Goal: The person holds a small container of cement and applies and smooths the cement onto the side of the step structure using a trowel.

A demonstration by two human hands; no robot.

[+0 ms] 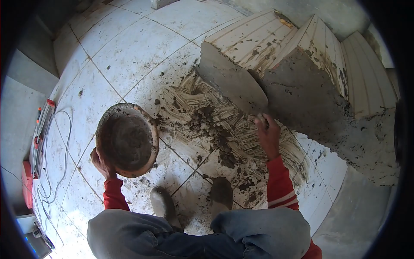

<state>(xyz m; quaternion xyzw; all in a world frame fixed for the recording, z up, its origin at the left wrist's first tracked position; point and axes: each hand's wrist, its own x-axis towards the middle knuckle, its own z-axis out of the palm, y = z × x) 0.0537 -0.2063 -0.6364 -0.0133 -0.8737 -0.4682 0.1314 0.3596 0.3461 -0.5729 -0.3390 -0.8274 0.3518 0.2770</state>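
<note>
My left hand [102, 164] grips the lower left rim of a round, mortar-crusted basin [154, 129], its fingers on the outer wall. The basin is tilted and shows grey residue inside. My right hand [269, 136] is closed beside the grey cement side of the stairs [235, 82], a small pale end showing at its fingers; what it holds cannot be made out. Below and left of that hand, wet mortar smears [241, 129] and dark crumbs [205, 121] cover the floor tiles.
Tiled winding steps [248, 39] with rough cement faces [302, 86] rise at the upper right. My boots [221, 194] stand on dirty white floor tiles [142, 52]. By the left wall lie a long red-and-grey tool [39, 138], a red object [26, 183] and a loose cable [64, 168].
</note>
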